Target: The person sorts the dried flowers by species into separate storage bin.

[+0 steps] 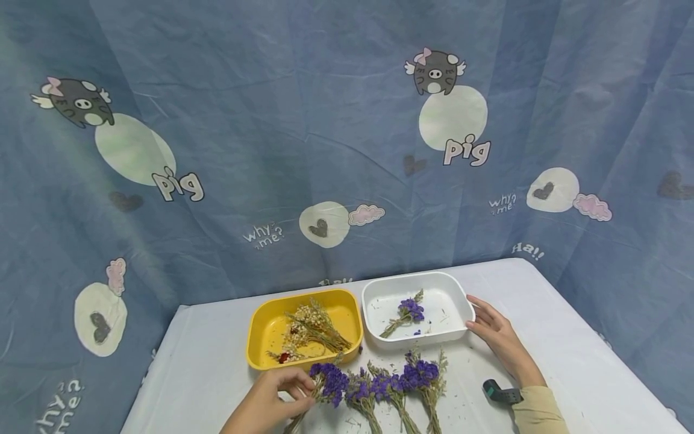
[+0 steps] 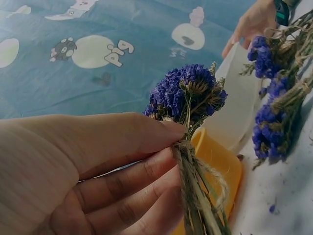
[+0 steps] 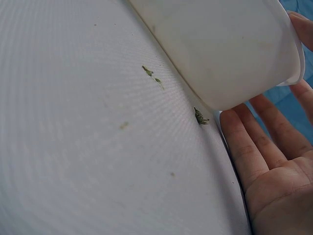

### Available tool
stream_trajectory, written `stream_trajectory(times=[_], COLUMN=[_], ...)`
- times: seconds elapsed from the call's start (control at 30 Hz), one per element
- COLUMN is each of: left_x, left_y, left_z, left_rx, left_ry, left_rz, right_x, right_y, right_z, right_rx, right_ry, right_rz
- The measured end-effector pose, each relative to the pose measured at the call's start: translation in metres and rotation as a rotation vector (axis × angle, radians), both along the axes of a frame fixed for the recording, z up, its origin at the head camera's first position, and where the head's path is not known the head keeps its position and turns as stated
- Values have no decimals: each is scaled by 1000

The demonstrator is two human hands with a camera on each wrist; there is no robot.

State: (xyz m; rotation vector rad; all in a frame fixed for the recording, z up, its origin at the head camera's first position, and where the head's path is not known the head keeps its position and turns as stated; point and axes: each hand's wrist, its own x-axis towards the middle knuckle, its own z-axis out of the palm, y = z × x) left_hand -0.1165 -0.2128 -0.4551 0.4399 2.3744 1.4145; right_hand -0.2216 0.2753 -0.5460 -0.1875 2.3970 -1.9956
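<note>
My left hand point(image 1: 282, 392) pinches a small bunch of dried purple flowers point(image 1: 329, 383) between thumb and fingers. In the left wrist view, twine binds its stems point(image 2: 188, 166) just below the heads. My right hand point(image 1: 501, 340) holds the right end of a white tray point(image 1: 417, 345), thumb and a finger at its rim. The right wrist view has other fingers against the lower outside of this tray point(image 3: 230, 54). One purple bunch point(image 1: 410, 309) lies inside the tray. Several more tied purple bunches point(image 1: 420, 374) lie in a row at the table's near side.
A yellow tray point(image 1: 260, 328) left of the white one holds dried cream flowers point(image 1: 311, 325) and a dark red bloom point(image 1: 284, 357). Plant crumbs dot the white tablecloth point(image 1: 542, 313). A patterned blue curtain point(image 1: 347, 150) hangs behind the table. A dark band point(image 1: 501, 393) circles the right wrist.
</note>
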Motion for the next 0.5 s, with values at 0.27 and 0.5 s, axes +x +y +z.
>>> stream_trajectory(times=[0.27,0.5], left_x=[-11,-27], left_y=[14,29], left_z=[4,11], left_rx=[-28,-18], left_ry=[51,118], left_rz=[30,50], right_x=[-3,-4], right_y=[0,1], right_z=[-3,-5], right_rx=[-13,-22], right_ry=[-8,-8], right_rz=[2,-4])
